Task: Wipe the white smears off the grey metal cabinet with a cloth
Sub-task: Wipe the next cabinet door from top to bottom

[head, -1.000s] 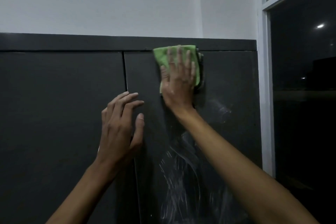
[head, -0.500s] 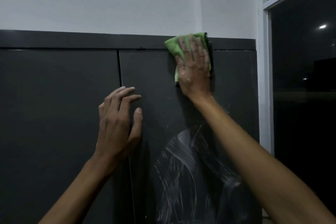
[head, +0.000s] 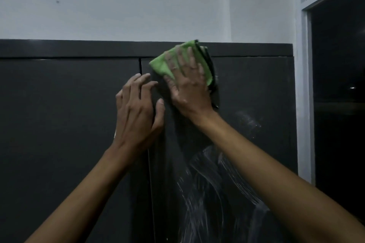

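The dark grey metal cabinet [head: 59,124] fills the lower view, with two doors meeting at a vertical seam. My right hand [head: 187,83] presses a folded green cloth [head: 164,65] flat against the top of the right door, fingers spread over it. My left hand [head: 138,112] rests against the doors at the seam, fingers apart, holding nothing. White smears [head: 209,187] streak the right door below my right forearm. A fainter white patch [head: 248,120] lies to the right of my wrist.
A pale wall [head: 138,2] rises above the cabinet. A white window frame [head: 305,85] with dark glass [head: 339,85] stands right of the cabinet's edge.
My right hand with the cloth has slid left and slightly down along the top of the right door. My left hand has kept its place at the seam.
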The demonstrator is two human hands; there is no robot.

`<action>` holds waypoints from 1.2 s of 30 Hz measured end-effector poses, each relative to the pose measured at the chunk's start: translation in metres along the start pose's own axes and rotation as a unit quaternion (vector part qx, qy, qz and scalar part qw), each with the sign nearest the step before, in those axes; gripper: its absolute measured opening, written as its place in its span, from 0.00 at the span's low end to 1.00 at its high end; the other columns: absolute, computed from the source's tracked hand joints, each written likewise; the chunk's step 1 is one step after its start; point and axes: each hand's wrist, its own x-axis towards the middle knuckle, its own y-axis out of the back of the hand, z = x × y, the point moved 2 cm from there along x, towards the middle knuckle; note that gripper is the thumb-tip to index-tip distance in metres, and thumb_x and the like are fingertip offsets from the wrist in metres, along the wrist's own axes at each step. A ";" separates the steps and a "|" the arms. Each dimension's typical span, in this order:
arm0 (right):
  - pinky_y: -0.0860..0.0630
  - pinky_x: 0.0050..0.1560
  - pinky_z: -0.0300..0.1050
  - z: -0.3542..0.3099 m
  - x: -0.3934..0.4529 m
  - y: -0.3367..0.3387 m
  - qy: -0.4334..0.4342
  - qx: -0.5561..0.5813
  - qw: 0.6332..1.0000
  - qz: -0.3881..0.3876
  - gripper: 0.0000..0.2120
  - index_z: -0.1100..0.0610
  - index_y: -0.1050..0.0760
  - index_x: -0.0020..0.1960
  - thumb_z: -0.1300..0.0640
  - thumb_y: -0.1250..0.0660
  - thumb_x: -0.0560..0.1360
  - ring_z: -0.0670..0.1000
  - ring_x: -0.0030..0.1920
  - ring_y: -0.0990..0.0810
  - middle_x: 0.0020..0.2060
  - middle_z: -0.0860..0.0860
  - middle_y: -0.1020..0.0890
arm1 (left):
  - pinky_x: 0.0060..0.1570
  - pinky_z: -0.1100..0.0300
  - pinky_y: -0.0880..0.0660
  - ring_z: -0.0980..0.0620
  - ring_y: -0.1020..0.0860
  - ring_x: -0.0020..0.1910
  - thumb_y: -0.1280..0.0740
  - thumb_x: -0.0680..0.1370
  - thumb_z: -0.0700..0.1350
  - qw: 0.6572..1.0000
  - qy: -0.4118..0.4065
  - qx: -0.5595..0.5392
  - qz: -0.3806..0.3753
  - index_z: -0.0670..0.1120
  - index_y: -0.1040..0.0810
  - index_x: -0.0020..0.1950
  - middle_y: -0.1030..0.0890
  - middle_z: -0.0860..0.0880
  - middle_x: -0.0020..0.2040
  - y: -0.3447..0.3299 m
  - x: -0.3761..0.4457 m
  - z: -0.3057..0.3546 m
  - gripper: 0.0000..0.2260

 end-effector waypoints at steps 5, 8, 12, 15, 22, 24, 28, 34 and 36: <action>0.48 0.83 0.54 -0.002 0.006 -0.001 0.096 -0.005 0.995 -0.001 0.26 0.49 0.38 0.84 0.49 0.41 0.86 0.55 0.85 0.46 0.84 0.53 0.41 | 0.73 0.45 0.38 0.43 0.35 0.78 0.38 0.81 0.49 1.000 -0.006 -0.020 0.016 0.42 0.26 0.70 0.29 0.42 0.74 -0.005 -0.003 0.009 0.19; 0.46 0.83 0.54 0.030 0.007 0.008 0.019 0.002 0.999 0.035 0.25 0.51 0.36 0.83 0.50 0.42 0.87 0.56 0.85 0.44 0.84 0.53 0.39 | 0.72 0.45 0.37 0.43 0.35 0.78 0.38 0.81 0.49 1.000 -0.006 -0.015 0.006 0.41 0.25 0.69 0.28 0.42 0.74 -0.013 -0.009 0.013 0.19; 0.50 0.84 0.53 0.085 0.003 0.027 -0.078 -0.007 0.995 0.059 0.25 0.52 0.38 0.84 0.50 0.42 0.88 0.56 0.85 0.45 0.84 0.54 0.40 | 0.71 0.45 0.37 0.44 0.35 0.79 0.39 0.81 0.50 1.000 -0.012 -0.022 -0.007 0.42 0.25 0.69 0.28 0.42 0.74 -0.021 -0.016 0.014 0.19; 0.53 0.85 0.54 0.125 -0.004 0.040 -0.126 -0.003 0.990 0.065 0.26 0.52 0.41 0.85 0.49 0.45 0.88 0.56 0.85 0.48 0.85 0.54 0.42 | 0.72 0.46 0.38 0.44 0.36 0.79 0.38 0.81 0.49 0.999 -0.014 -0.033 -0.015 0.42 0.25 0.69 0.29 0.42 0.74 -0.027 -0.018 0.019 0.19; 0.53 0.85 0.59 0.195 -0.043 0.061 -0.234 0.020 0.966 0.105 0.26 0.51 0.42 0.85 0.50 0.46 0.88 0.57 0.86 0.50 0.85 0.54 0.43 | 0.73 0.46 0.37 0.45 0.36 0.79 0.39 0.82 0.48 0.998 -0.009 -0.052 -0.025 0.42 0.25 0.69 0.29 0.43 0.74 -0.041 -0.019 0.038 0.18; 0.53 0.84 0.61 0.190 -0.060 0.055 -0.257 0.021 0.960 0.106 0.26 0.51 0.43 0.85 0.49 0.46 0.88 0.57 0.86 0.51 0.85 0.54 0.44 | 0.74 0.49 0.39 0.46 0.36 0.79 0.39 0.82 0.48 0.998 0.000 -0.062 -0.022 0.42 0.25 0.69 0.29 0.43 0.74 -0.046 -0.024 0.045 0.18; 0.53 0.84 0.63 0.149 -0.117 0.028 -0.171 0.003 0.983 0.073 0.26 0.54 0.41 0.85 0.51 0.45 0.88 0.60 0.85 0.50 0.85 0.56 0.44 | 0.73 0.51 0.40 0.46 0.36 0.79 0.39 0.82 0.48 0.996 0.008 -0.080 -0.028 0.43 0.25 0.69 0.29 0.44 0.74 -0.056 -0.036 0.058 0.17; 0.46 0.83 0.57 0.110 -0.218 0.007 0.078 -0.009 0.996 -0.044 0.31 0.50 0.37 0.84 0.52 0.35 0.82 0.57 0.85 0.45 0.85 0.52 0.41 | 0.71 0.57 0.42 0.47 0.34 0.78 0.38 0.81 0.47 0.996 0.013 -0.089 -0.019 0.42 0.24 0.68 0.27 0.45 0.73 -0.061 -0.051 0.076 0.17; 0.45 0.83 0.55 0.116 -0.232 0.010 0.150 -0.003 0.987 -0.065 0.29 0.50 0.35 0.83 0.52 0.35 0.83 0.57 0.84 0.42 0.84 0.52 0.40 | 0.71 0.57 0.42 0.47 0.34 0.78 0.38 0.81 0.47 0.996 0.012 -0.089 -0.021 0.43 0.24 0.68 0.27 0.45 0.73 -0.061 -0.057 0.082 0.17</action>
